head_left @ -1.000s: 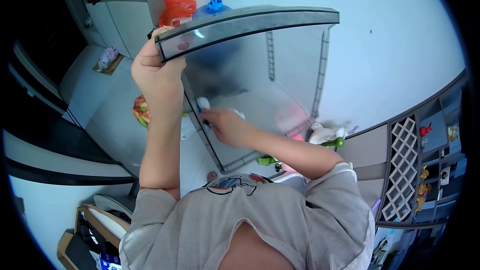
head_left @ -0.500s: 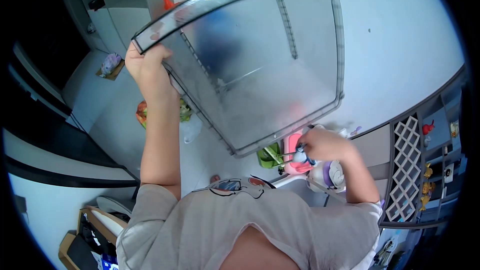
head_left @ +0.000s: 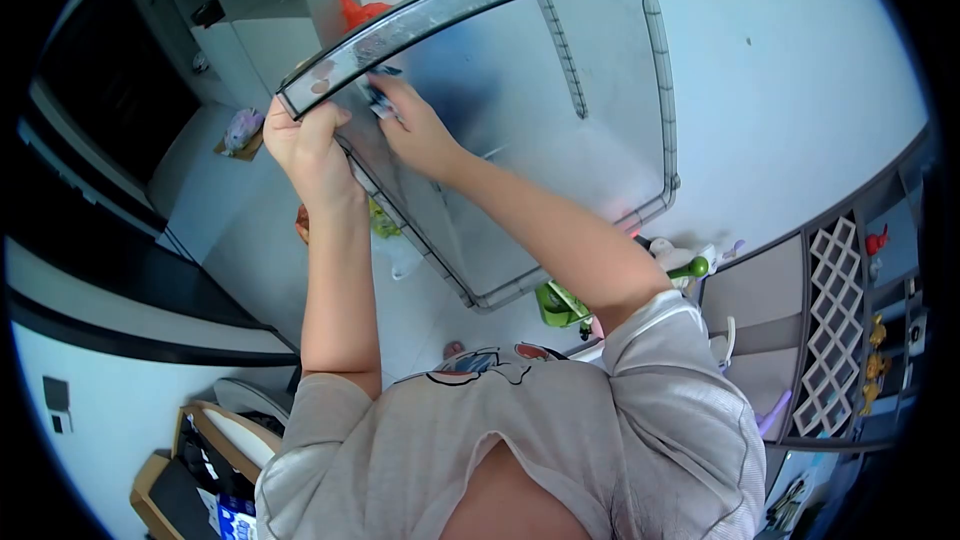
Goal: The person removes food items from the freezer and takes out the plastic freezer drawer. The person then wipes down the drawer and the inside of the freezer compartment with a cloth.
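Observation:
A large clear plastic drawer (head_left: 540,170) with dark-edged rims is held up tilted in front of me. My left hand (head_left: 310,145) grips its left front corner, thumb on the near side and fingers behind the thick front panel. My right hand (head_left: 415,130) is inside the drawer, near that same corner. A crumpled dark-blue and white cloth (head_left: 382,102) is pinched in its fingers against the inner face of the front panel. Most of the cloth is hidden by the hand and the panel.
Below the drawer are a green container (head_left: 562,306) and a green-handled item (head_left: 690,268). A lattice-fronted shelf unit (head_left: 835,330) stands right. Bags, including a lilac one (head_left: 243,130), lie on the floor at left. An open cardboard box (head_left: 160,500) is at lower left.
My right hand, with the cloth, has moved from below the drawer's right side up and left into the drawer. My left hand keeps its grip; the drawer has shifted slightly.

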A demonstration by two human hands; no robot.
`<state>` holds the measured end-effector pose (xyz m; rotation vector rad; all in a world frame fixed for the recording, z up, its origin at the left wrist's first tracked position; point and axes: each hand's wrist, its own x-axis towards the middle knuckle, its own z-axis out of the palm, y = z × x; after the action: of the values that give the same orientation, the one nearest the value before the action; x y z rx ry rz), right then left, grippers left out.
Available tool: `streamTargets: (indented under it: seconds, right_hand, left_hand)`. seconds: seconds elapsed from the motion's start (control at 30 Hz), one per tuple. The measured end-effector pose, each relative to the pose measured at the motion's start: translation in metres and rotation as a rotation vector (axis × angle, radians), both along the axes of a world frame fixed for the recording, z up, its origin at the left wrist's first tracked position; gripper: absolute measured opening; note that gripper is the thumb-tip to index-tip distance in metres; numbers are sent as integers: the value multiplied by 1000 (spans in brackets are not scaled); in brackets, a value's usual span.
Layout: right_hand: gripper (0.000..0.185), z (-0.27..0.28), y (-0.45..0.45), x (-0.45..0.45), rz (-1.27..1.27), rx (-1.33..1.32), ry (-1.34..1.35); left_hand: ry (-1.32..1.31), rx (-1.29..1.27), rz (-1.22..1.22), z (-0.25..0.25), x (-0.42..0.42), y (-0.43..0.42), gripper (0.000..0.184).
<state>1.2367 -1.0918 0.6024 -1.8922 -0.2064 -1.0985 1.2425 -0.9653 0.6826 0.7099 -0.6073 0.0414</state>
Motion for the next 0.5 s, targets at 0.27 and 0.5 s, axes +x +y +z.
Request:
streamTargets:
  seconds: [0.27, 0.5]
  right_hand:
    - [44, -78, 42, -78, 0, 369, 813]
    - [49, 5, 65, -118, 75, 281, 143]
  left_hand:
    - [16, 155, 78, -23, -2, 4, 25]
    - [-114, 227, 41, -37, -16, -24, 31]
